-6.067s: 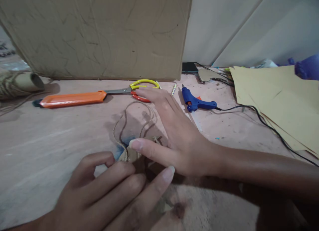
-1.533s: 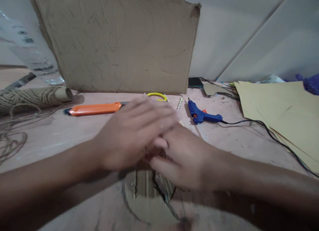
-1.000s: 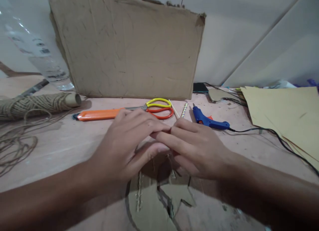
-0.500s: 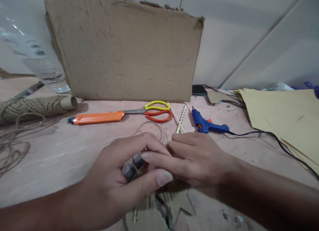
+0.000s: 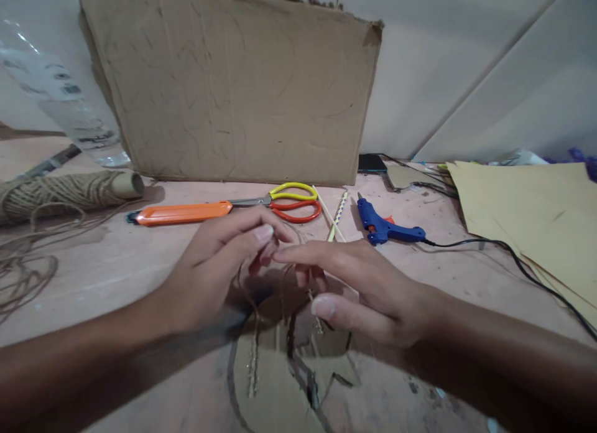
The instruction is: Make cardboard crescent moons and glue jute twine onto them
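My left hand (image 5: 219, 265) is closed, its thumb over curled fingers; brown twine (image 5: 254, 308) runs down from them to the cardboard cutout. My right hand (image 5: 368, 290) is beside it, index fingertip meeting the left fingers. Its thumb stands apart from the fingers, and a short twine end shows between them. Beneath both hands lies a cut piece of cardboard (image 5: 273, 383) with a curved left edge, a jagged right side and a dark slit. Twine is stuck along its surface in shiny lumps. The hands cover its upper part.
Beyond the hands lie an orange cutter (image 5: 186, 213), scissors (image 5: 296, 210), a patterned stick (image 5: 339, 215) and a blue glue gun (image 5: 389, 224) with its cord. A twine roll (image 5: 69, 193) and bottle (image 5: 88, 122) are left, a cardboard sheet (image 5: 233, 91) behind, yellowish sheets (image 5: 527, 209) right.
Both hands have risen slightly and loosened from their tight clasp. My right thumb has spread from its fingers, and more of the cardboard cutout and twine shows below.
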`<state>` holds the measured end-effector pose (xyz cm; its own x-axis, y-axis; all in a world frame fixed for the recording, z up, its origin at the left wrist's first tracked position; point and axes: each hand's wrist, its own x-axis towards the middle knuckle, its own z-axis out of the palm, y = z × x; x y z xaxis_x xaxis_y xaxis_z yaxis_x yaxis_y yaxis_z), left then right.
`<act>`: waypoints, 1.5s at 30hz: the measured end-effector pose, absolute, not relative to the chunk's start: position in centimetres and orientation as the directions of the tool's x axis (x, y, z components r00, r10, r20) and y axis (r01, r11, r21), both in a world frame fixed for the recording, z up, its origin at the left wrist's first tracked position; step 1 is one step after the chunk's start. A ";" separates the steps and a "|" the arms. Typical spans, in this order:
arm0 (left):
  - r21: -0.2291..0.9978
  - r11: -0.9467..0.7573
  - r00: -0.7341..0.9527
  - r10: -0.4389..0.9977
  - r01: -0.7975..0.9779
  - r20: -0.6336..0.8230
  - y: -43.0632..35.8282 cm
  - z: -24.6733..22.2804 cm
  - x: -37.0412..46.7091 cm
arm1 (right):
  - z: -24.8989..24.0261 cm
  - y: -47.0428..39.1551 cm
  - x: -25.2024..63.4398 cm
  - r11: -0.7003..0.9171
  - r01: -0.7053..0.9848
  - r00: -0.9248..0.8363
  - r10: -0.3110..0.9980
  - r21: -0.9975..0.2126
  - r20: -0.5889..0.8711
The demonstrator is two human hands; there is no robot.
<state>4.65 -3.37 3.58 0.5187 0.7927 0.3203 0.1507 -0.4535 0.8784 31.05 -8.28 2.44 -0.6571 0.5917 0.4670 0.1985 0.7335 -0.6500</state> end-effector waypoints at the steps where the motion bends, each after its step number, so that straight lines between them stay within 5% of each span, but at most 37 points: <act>1: 0.858 -0.478 0.495 0.800 0.186 0.338 -2.5 3.3 4.3 | 2.5 -8.2 31.0 0.701 0.165 -0.646 0.608 -0.694 0.461; 15: 0.577 -0.687 0.482 0.724 0.441 0.494 1.8 -0.7 2.1 | 2.7 -8.2 30.7 0.534 0.201 -0.594 0.733 -0.821 0.332; 22: 0.222 -0.948 0.665 0.319 0.229 0.676 -3.5 0.8 2.9 | 3.3 -9.0 29.7 0.413 0.312 -0.528 0.824 -0.856 0.205; 24: 0.005 -0.989 0.746 0.114 0.147 0.656 -6.1 1.3 3.8 | 3.8 -9.5 29.4 0.386 0.338 -0.514 0.840 -0.858 0.175; 27: 0.121 -0.987 0.761 0.158 0.105 0.630 -8.6 1.8 4.7 | 4.4 -10.2 29.1 0.356 0.350 -0.512 0.847 -0.867 0.142; 38: -0.014 -0.999 0.796 0.028 0.046 0.605 -7.2 1.8 4.7 | 5.0 -10.6 29.2 0.290 0.339 -0.451 0.885 -0.895 0.116; 41: -0.029 -0.998 0.816 0.025 0.050 0.578 -5.8 1.2 3.8 | 6.0 -9.0 32.2 0.369 0.448 -0.309 0.919 -0.815 0.246; 45: 0.189 -0.957 0.752 0.289 0.220 0.592 -3.8 -0.3 1.5 | 5.0 -6.2 40.4 0.279 0.900 -0.190 0.942 -0.333 0.276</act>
